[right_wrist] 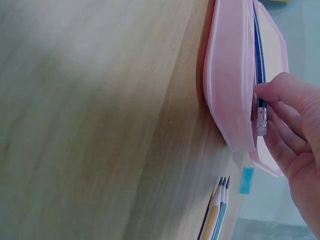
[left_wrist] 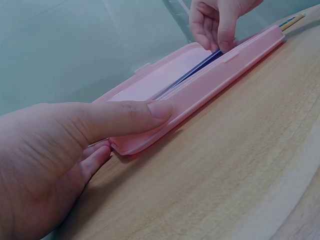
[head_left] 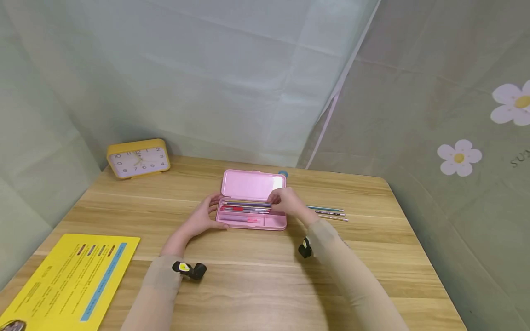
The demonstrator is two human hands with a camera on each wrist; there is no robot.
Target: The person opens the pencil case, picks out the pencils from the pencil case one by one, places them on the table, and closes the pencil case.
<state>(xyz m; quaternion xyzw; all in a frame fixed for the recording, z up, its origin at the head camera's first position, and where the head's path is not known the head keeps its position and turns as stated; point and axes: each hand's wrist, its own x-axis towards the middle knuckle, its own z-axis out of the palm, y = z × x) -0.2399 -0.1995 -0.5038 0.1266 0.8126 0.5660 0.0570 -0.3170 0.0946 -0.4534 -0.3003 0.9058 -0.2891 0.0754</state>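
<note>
A pink pencil case (head_left: pixel 275 223) lies with its lid (head_left: pixel 248 184) raised at the back. Inside are several pencils (head_left: pixel 244 203), a red pen (head_left: pixel 236 208) and a pink pen (head_left: pixel 242 219) in the front compartment. My left hand (head_left: pixel 201 216) holds the case's left end, thumb along the front wall and fingers round the far corner. Over the right half, my right hand (head_left: pixel 287 202) pinches a dark blue pencil (right_wrist: pixel 259 55) near its eraser end, between thumb and fingers. The right wrist view shows that pencil's white eraser pointing out past the fingers.
Several pencils (head_left: pixel 331 213) lie on the table right of the case. A small blue round item (head_left: pixel 283 173) sits behind the lid. A yellow clock (head_left: pixel 138 159) stands at the back left, and a yellow printed sheet or book (head_left: pixel 70 280) lies at the front left.
</note>
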